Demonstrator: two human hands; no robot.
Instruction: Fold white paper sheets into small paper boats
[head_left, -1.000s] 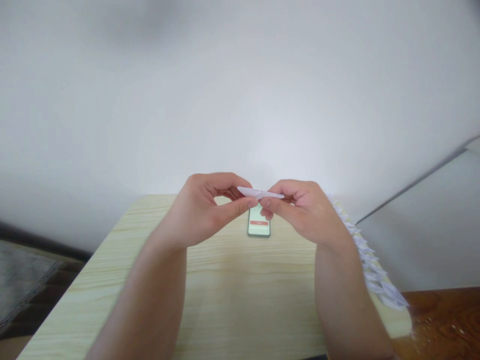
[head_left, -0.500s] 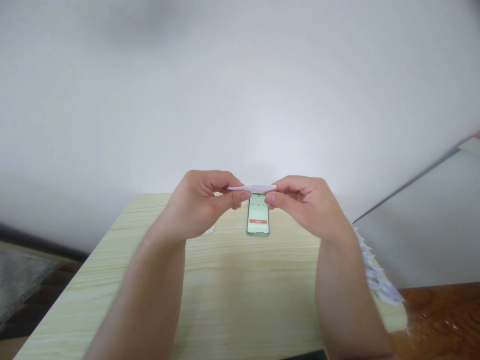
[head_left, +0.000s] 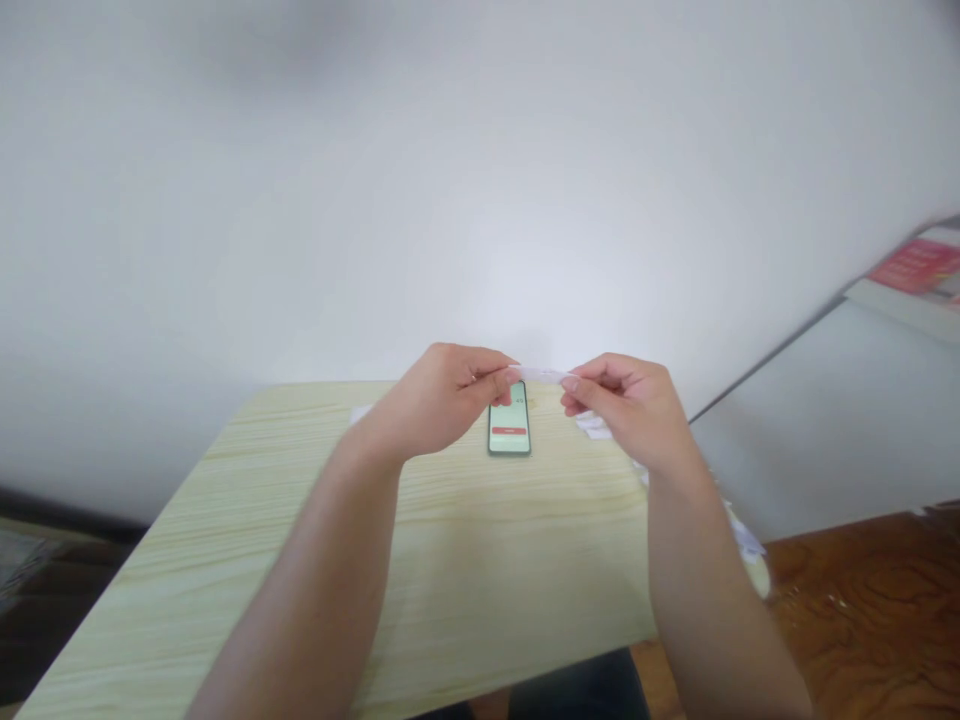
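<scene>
A small piece of folded white paper is held up between my two hands, above the far part of the table. My left hand pinches its left end between thumb and fingers. On the other side, my right hand grips the right end the same way. The fingertips cover both ends, so the paper's full shape is hidden. Below and behind the paper lies a phone with a lit screen and a red bar, partly covered by my left fingers.
The light wooden table stands against a white wall. White paper pieces lie along its right edge, and more paper is behind my right hand. Another white sheet shows by my left wrist. A red-and-white item is at far right.
Both hands have shifted right in view with the paper still between them, and slightly more paper spans the fingers. The view has turned, showing more of the red item and the table's front edge.
</scene>
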